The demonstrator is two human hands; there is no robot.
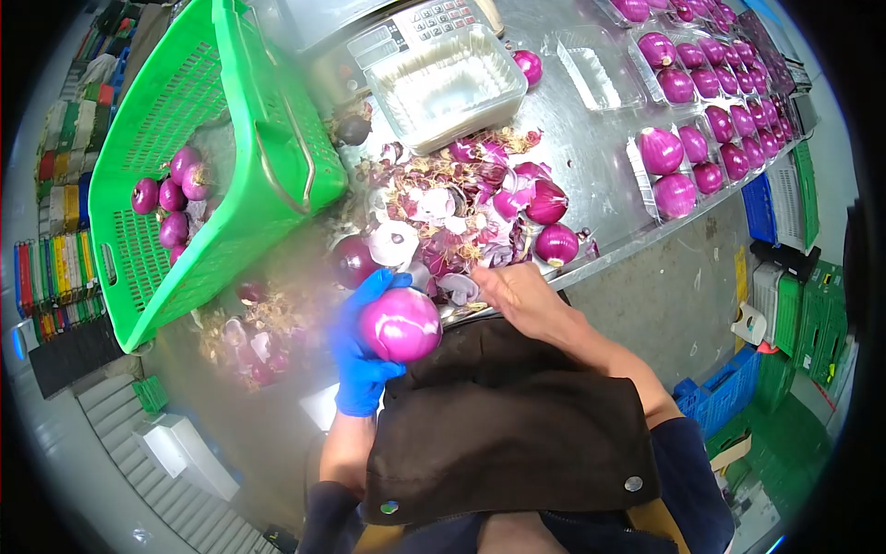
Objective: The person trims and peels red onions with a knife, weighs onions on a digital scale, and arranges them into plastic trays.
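My left hand [360, 346], in a blue glove, holds a large peeled red onion [401, 325] in front of the dark apron. Bare and to the right of it, my right hand [517, 294] is closed at the edge of the peelings; whatever its fingers hold is too small to make out. A heap of onion skins and roots [452, 198] lies on the metal table [591, 171] just beyond both hands. Beside the heap are a dark red onion [353, 261] on the left and another onion [556, 245] on the right.
At the left a green crate [249, 185] holds several onions. Stacked clear trays [448, 88] sit by a scale keypad [434, 20]. Packed trays of onions [676, 175] line the table's right side. More peelings [254, 346] lie below the crate.
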